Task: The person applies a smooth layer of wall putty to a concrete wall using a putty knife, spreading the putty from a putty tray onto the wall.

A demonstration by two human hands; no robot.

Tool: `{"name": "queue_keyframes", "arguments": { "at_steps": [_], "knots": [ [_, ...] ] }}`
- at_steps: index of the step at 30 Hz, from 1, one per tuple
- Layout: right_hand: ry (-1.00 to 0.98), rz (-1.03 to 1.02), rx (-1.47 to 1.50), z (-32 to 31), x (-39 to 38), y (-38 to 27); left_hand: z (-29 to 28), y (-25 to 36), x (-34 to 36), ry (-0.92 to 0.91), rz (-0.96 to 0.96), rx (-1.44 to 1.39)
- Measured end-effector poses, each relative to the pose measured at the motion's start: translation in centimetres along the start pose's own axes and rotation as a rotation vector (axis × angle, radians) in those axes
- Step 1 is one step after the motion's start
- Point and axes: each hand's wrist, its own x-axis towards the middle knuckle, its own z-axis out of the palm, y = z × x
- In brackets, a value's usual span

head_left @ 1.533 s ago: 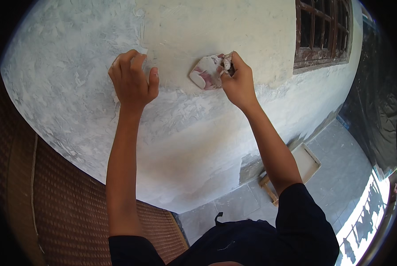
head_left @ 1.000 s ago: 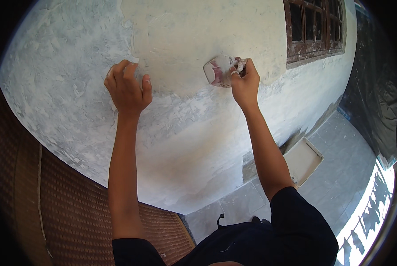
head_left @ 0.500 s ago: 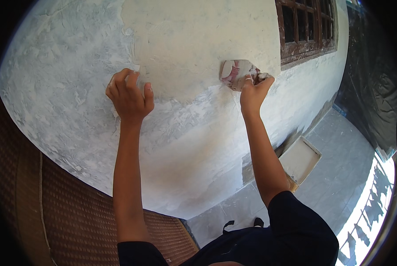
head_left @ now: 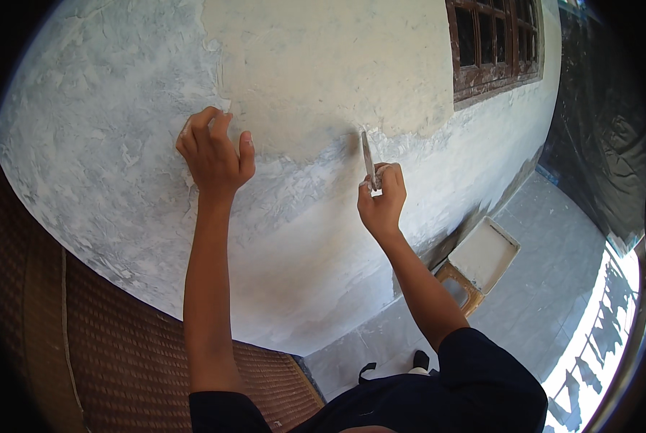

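Note:
My right hand [head_left: 382,200] grips a putty-smeared scraper [head_left: 368,155], its thin blade turned almost edge-on. The blade's tip is at the wall [head_left: 323,79], by the lower border of a cream-coloured patch. To the left, my left hand [head_left: 218,153] is raised before the rougher grey-white part of the wall. Its fingers curl toward the wall and the thumb sticks out to the side. A small whitish edge shows at the fingertips; whatever lies behind that hand is hidden.
At the upper right is a brown wooden window [head_left: 498,54]. A tray of pale paste [head_left: 487,252] rests beside a tan stool-like object [head_left: 456,285] on the grey tiled floor [head_left: 539,245]. Brown woven panelling [head_left: 121,325] stands lower left, and a dark sheet [head_left: 604,130] hangs right.
My right hand has moved left and down, turning the scraper from its broad face to nearly edge-on. More of the tan object now shows. My left hand has barely shifted.

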Motion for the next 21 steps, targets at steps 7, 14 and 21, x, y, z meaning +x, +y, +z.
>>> {"name": "queue_keyframes", "arguments": {
  "at_steps": [7,14,21],
  "knots": [
    [-0.15,-0.13,-0.161,3.5,-1.6,0.2,0.0,0.1,-0.1,-0.001,0.012,-0.032],
    [-0.18,-0.098,-0.327,6.2,-1.8,0.1,0.0,0.1,-0.2,-0.002,0.016,-0.063],
    [-0.254,-0.122,-0.397,6.2,-2.0,0.2,0.0,0.1,-0.1,0.0,0.035,-0.064]
  ]
}}
